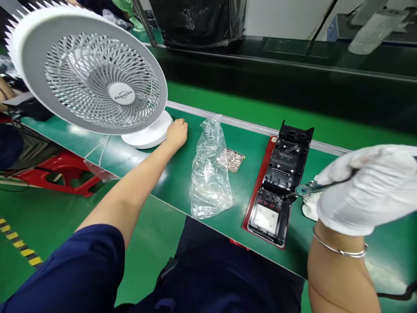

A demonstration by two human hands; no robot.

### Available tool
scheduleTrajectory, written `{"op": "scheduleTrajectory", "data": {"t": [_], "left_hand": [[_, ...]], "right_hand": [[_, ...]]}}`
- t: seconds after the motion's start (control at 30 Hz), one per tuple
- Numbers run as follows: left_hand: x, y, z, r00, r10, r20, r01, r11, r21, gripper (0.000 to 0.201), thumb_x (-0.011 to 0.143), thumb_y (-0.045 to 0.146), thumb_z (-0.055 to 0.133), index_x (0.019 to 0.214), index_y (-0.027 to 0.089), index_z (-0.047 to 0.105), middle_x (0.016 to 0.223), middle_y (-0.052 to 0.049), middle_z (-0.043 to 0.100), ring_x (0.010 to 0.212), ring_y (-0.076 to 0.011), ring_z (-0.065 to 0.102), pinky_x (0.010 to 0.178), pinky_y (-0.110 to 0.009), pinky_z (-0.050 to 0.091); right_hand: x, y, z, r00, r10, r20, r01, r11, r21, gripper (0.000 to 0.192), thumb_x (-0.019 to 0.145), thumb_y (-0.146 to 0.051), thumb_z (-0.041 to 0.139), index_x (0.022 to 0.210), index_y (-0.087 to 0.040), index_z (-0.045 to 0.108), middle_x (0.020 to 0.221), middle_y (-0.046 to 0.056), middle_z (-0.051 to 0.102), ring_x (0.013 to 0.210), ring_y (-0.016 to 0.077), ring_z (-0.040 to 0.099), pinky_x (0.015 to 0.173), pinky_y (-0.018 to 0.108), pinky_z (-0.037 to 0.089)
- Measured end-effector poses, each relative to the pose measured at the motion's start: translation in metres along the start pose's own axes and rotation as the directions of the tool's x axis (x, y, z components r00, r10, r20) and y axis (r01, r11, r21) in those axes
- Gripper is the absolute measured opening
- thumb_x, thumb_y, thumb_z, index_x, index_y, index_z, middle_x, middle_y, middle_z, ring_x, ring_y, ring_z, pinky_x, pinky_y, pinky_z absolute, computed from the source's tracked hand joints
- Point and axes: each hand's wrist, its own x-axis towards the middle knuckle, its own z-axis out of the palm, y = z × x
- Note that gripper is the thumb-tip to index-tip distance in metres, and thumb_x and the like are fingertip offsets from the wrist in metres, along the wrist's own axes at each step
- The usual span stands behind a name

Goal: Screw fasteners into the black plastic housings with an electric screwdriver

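My right hand (365, 182), in a white glove, is closed around a screwdriver (308, 189) with a clear teal front end. Its bit reaches the middle of a long black plastic housing (282, 169), which lies open on a red pad (260, 184). A white plate (265, 218) sits in the near end of the housing. Bare and with fingers curled, my left hand (177, 132) rests on the bench against the white base (151, 134) of a fan (107, 82). Its palm side is hidden, so I cannot tell what it holds, if anything.
Between my hands lie a crumpled clear plastic bag (210, 174) and a small tray (233, 160) of metal screws. White cloth (311, 206) is partly behind my glove. A metal rail (250, 126) edges the green bench. At left are a red stool (65, 174) and another person's arm (5, 93).
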Motion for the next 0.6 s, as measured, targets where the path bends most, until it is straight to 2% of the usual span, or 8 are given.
{"op": "scheduleTrajectory", "data": {"t": [0.1,0.23,0.43,0.6], "left_hand": [[0.019,-0.030,0.015,0.999,-0.046,0.016,0.045,0.998,0.032,0.053,0.095,0.003,0.022,0.129,-0.004,0.062,0.156,-0.031,0.046,0.152,-0.0406,0.035,0.119,-0.061,0.033],[0.027,-0.054,0.028,0.998,-0.058,0.031,0.056,0.997,0.053,0.054,0.093,0.004,0.023,0.129,-0.006,0.064,0.149,-0.031,0.053,0.154,-0.0399,0.031,0.120,-0.059,0.032],[0.028,-0.066,0.040,0.998,-0.058,0.009,0.057,0.996,0.073,0.057,0.093,0.006,0.021,0.126,-0.002,0.067,0.141,-0.028,0.061,0.155,-0.0359,0.033,0.120,-0.051,0.035],[0.008,-0.077,0.043,0.999,-0.054,-0.009,0.054,0.996,0.072,0.057,0.094,0.008,0.020,0.123,0.000,0.069,0.138,-0.029,0.063,0.154,-0.0383,0.034,0.119,-0.053,0.037]], "right_hand": [[0.001,0.006,0.001,0.995,-0.099,-0.005,0.099,0.982,0.164,0.032,0.088,-0.040,0.058,0.068,-0.018,0.048,0.052,-0.004,0.042,0.033,0.0103,0.037,0.026,0.029,0.021],[0.002,0.008,0.001,0.994,-0.113,-0.010,0.113,0.979,0.171,0.030,0.087,-0.037,0.060,0.066,-0.018,0.048,0.052,-0.003,0.043,0.033,0.0104,0.038,0.025,0.029,0.022],[0.003,0.008,-0.001,0.997,-0.077,0.006,0.075,0.990,0.122,0.043,0.084,-0.048,0.068,0.063,-0.019,0.044,0.050,-0.004,0.041,0.033,0.0095,0.039,0.026,0.028,0.025],[0.002,0.010,0.000,0.992,-0.123,-0.014,0.123,0.976,0.177,0.041,0.087,-0.046,0.065,0.065,-0.016,0.047,0.051,-0.003,0.043,0.033,0.0103,0.041,0.026,0.026,0.022]]}}
